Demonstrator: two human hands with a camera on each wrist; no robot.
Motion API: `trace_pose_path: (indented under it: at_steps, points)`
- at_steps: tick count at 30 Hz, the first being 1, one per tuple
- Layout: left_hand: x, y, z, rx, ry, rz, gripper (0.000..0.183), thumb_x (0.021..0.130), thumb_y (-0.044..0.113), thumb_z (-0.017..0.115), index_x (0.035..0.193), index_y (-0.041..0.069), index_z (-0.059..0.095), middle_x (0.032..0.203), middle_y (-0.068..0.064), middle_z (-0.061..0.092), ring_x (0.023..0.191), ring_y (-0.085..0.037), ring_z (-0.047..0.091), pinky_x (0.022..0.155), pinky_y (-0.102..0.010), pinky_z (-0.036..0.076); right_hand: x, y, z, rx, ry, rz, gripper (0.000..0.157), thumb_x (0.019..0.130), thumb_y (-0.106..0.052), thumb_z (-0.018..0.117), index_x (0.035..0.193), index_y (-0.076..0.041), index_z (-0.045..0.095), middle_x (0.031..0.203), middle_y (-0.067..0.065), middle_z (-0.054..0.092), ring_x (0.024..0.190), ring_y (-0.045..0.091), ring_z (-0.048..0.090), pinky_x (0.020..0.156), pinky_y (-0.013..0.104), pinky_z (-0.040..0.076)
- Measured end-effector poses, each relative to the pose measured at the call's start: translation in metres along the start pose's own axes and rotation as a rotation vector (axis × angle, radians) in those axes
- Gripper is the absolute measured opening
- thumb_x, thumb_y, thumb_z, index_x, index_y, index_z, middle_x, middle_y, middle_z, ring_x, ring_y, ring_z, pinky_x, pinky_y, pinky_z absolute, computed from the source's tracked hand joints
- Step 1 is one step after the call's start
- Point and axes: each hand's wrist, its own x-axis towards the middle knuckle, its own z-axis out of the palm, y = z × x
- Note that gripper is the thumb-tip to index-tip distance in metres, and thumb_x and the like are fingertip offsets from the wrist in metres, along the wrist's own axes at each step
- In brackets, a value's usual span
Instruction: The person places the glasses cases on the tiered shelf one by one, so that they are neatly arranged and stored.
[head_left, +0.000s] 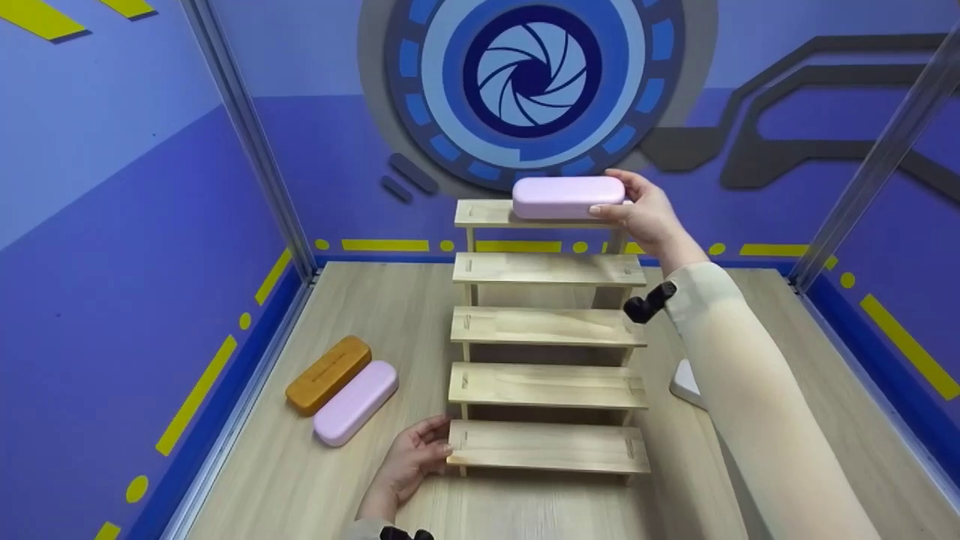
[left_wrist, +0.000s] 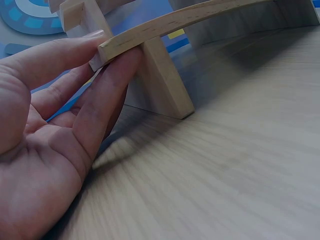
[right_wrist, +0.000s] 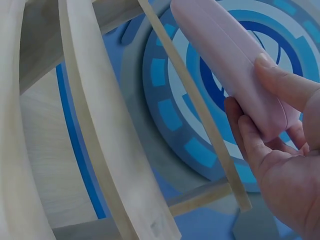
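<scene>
A stepped wooden rack [head_left: 547,328] with several shelves stands on the table. My right hand [head_left: 646,214] grips one end of a pink glasses case [head_left: 568,196] at the top shelf [head_left: 484,214], the case lying lengthwise along it. In the right wrist view the thumb is on one side of the pink case [right_wrist: 235,65] and the fingers are beneath. Down at the lowest shelf [head_left: 547,448], my left hand [head_left: 411,459] holds its left end. The left wrist view shows the thumb over the board's end [left_wrist: 117,47] and fingertips under it.
Left of the rack, a brown case [head_left: 328,375] and a second pink case [head_left: 356,403] lie side by side on the table [head_left: 300,487]. A white object [head_left: 686,384] is partly hidden behind my right sleeve. Blue panels [head_left: 112,300] with metal corner posts enclose the table.
</scene>
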Motion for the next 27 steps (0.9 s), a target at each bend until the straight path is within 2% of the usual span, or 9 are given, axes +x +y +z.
trace_pose_path:
  at_steps: [10, 18, 23, 27]
  points:
    - [0.000, 0.001, 0.001, -0.009, 0.012, -0.014, 0.061, 0.090, -0.003, 0.069, 0.146, -0.011, 0.043, 0.120, 0.000, 0.067, 0.102, -0.014, 0.066, 0.067, -0.023, 0.056, 0.006, 0.002, 0.010, -0.078, -0.017, 0.023, 0.081, 0.090, -0.003, 0.076, 0.159, -0.007, 0.034, 0.163, 0.015, 0.038, 0.129, 0.020, 0.049, 0.088, 0.014, 0.052]
    - [0.000, 0.001, 0.000, -0.014, -0.003, -0.001, 0.059, 0.091, -0.002, 0.069, 0.144, -0.010, 0.045, 0.121, 0.000, 0.066, 0.102, -0.014, 0.066, 0.070, -0.023, 0.057, 0.006, -0.002, 0.010, -0.308, -0.024, 0.011, 0.078, 0.092, -0.012, 0.076, 0.157, -0.002, 0.033, 0.160, 0.019, 0.043, 0.141, 0.029, 0.047, 0.115, 0.038, 0.042]
    - [0.000, 0.003, 0.002, -0.012, 0.018, -0.023, 0.059, 0.091, -0.001, 0.069, 0.144, -0.009, 0.045, 0.121, -0.002, 0.065, 0.099, -0.013, 0.066, 0.066, -0.023, 0.054, 0.008, -0.002, 0.013, -0.373, -0.040, -0.002, 0.077, 0.093, -0.012, 0.075, 0.157, 0.000, 0.034, 0.158, 0.021, 0.044, 0.142, 0.032, 0.047, 0.119, 0.042, 0.039]
    - [0.000, 0.003, 0.003, -0.008, 0.028, -0.032, 0.061, 0.091, -0.002, 0.068, 0.146, -0.010, 0.043, 0.121, -0.003, 0.065, 0.101, -0.014, 0.067, 0.068, -0.023, 0.055, 0.009, -0.001, 0.015, -0.415, -0.041, -0.009, 0.076, 0.094, -0.013, 0.074, 0.157, 0.002, 0.034, 0.159, 0.023, 0.043, 0.145, 0.034, 0.045, 0.121, 0.044, 0.038]
